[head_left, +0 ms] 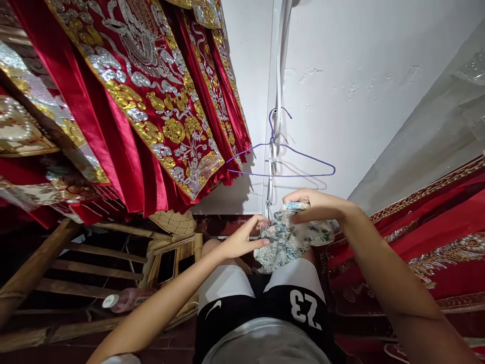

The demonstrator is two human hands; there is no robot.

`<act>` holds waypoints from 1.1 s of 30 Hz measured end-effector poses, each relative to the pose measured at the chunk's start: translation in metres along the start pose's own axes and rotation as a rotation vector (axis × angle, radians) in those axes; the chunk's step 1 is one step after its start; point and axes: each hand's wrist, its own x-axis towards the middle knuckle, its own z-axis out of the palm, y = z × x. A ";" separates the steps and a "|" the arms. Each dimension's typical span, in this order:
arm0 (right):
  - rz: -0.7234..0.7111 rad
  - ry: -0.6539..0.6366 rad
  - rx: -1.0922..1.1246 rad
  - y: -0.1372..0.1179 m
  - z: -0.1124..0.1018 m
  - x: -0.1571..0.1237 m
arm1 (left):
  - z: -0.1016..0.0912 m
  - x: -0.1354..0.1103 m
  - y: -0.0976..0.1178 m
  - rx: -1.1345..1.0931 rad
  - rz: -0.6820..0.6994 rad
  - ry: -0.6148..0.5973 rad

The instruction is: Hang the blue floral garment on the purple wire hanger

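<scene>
A small bundle of white cloth with a blue and green floral print (290, 240) is held up in front of me, above my knees. My right hand (312, 205) grips its upper edge with the fingers curled round it. My left hand (242, 240) pinches the cloth's left side, thumb and fingertips on the fabric. An empty purple wire hanger (282, 164) hangs on the white wall just above both hands.
Red satin garments with gold and silver embroidery (151, 101) hang at the upper left. More red embroidered fabric (428, 242) lies at the right. A bamboo frame (76, 263) and a small wooden stool (178, 253) stand at the left, with a pink bottle (125, 299) below.
</scene>
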 end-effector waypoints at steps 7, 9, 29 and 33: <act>-0.049 -0.004 -0.073 0.005 -0.004 0.012 | 0.001 0.017 0.004 0.229 -0.040 -0.157; -0.089 0.243 -0.125 0.020 -0.013 0.012 | -0.009 0.014 0.004 0.485 -0.032 -0.166; -0.003 0.794 -0.397 0.107 -0.024 0.009 | -0.094 0.012 0.022 1.450 -0.321 0.152; 0.006 0.819 -0.408 0.093 -0.030 -0.014 | -0.104 0.028 0.030 1.316 -0.125 0.344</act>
